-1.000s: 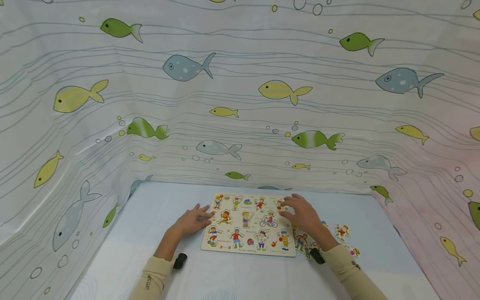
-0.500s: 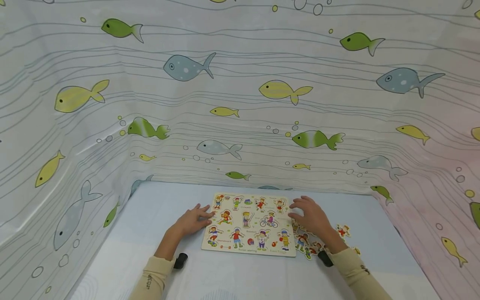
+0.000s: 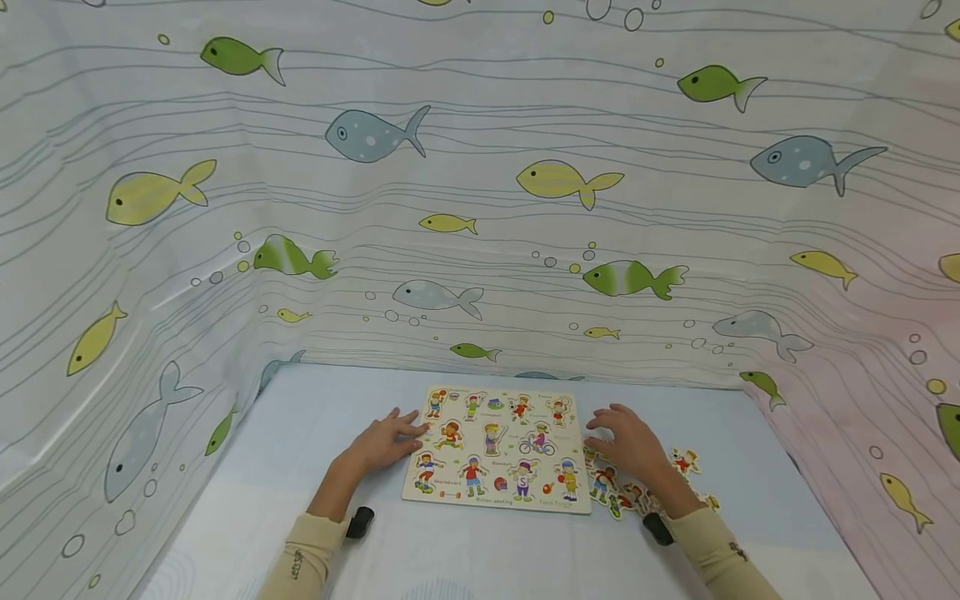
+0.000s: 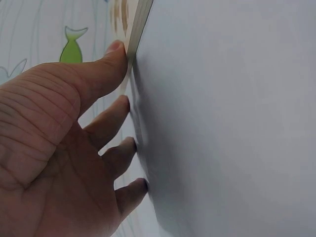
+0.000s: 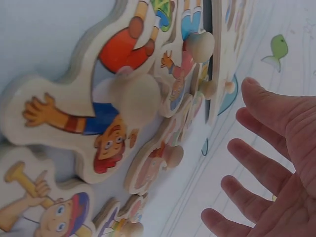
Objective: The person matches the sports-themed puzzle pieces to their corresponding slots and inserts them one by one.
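Observation:
In the head view a wooden puzzle board (image 3: 465, 460) printed with sporting children lies flat on the table. My left hand (image 3: 384, 442) rests at its left side. In the left wrist view the thumb (image 4: 111, 64) touches the board's edge (image 4: 140, 19), and the fingers are spread, slightly bent. My right hand (image 3: 628, 440) is just beyond the board's right edge, over loose puzzle pieces, holding nothing; its fingers (image 5: 256, 163) are spread apart in the right wrist view. Several knobbed wooden pieces lie there, one a child with a red ball (image 5: 101, 121). The hand partly hides the pile in the head view.
A single loose piece (image 3: 686, 461) lies right of the pile, by the right wrist. A fish-patterned sheet (image 3: 480, 250) rises behind and at both sides of the pale table (image 3: 337, 400). Black wrist devices (image 3: 360, 522) sit under both forearms.
My right hand has moved off the board's upper right corner, rightward and slightly nearer, uncovering the tennis picture. The left hand has stayed at the board's left edge.

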A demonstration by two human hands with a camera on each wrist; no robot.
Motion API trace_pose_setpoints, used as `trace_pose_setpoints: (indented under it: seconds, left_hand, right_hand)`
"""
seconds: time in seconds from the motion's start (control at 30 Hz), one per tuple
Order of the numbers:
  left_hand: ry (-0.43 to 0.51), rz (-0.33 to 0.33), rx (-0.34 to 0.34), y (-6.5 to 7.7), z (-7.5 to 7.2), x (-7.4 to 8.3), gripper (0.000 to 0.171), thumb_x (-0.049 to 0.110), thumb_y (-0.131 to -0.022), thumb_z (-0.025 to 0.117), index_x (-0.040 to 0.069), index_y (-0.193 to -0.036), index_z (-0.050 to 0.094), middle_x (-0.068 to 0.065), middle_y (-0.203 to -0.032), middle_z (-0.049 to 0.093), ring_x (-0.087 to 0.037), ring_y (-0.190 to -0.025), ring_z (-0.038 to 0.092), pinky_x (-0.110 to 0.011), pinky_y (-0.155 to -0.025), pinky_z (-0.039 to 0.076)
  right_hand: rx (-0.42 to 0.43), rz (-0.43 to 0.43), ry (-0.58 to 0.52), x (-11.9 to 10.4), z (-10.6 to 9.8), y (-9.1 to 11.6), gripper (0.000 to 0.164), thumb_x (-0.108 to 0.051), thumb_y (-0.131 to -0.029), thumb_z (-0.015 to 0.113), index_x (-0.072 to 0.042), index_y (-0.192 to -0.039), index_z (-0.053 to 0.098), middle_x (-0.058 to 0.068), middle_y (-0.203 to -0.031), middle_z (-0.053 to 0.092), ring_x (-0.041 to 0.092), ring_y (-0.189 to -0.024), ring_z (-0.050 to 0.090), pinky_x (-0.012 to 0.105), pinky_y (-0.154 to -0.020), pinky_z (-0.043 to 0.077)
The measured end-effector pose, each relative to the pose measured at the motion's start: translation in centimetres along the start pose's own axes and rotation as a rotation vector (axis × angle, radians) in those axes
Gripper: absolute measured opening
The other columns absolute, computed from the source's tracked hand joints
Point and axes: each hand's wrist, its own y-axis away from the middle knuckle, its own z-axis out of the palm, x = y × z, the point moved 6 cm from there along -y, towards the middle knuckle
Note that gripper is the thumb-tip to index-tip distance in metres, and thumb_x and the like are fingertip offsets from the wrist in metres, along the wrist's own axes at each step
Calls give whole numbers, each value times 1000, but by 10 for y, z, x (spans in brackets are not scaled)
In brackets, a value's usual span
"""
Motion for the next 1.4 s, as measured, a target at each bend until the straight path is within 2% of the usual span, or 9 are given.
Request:
trace_pose_setpoints:
  seconds: [0.4, 0.7, 1.03, 1.4]
  left_hand:
    - [11, 6, -6, -2, 1, -3, 36, 25, -95, 66, 10, -128, 67, -19, -149, 43, -50, -140, 25, -73, -108, 16]
    - [6, 0, 3, -2, 3, -3, 36, 25, -94, 67, 10, -127, 67, -18, -148, 44, -50, -141, 25, -72, -108, 17]
    - [7, 15, -2, -1, 2, 0, 36, 26, -95, 66, 10, -127, 67, -19, -148, 44, -51, -140, 25, -73, -107, 17]
    - [6, -2, 2, -2, 1, -3, 36, 26, -95, 66, 11, -127, 67, -17, -149, 44, -49, -141, 25, -72, -108, 17]
  right_hand:
    - [-23, -29, -21, 3, 4, 7, 19, -26, -89, 75, -12, -102, 75, 15, -126, 65, 43, -132, 44, 62, -104, 38]
    - [-35, -23, -16, 6, 8, 8, 10, -25, -86, 78, -17, -91, 76, 16, -125, 65, 46, -131, 43, 63, -104, 37]
    - [-44, -9, 20, 6, 14, 10, 11, -25, -85, 78, -15, -88, 76, 18, -125, 64, 46, -131, 44, 62, -104, 37]
    - [-47, -5, 24, 11, 19, 7, 9, -25, -86, 78, -17, -87, 76, 16, -128, 64, 44, -133, 42, 61, -105, 36]
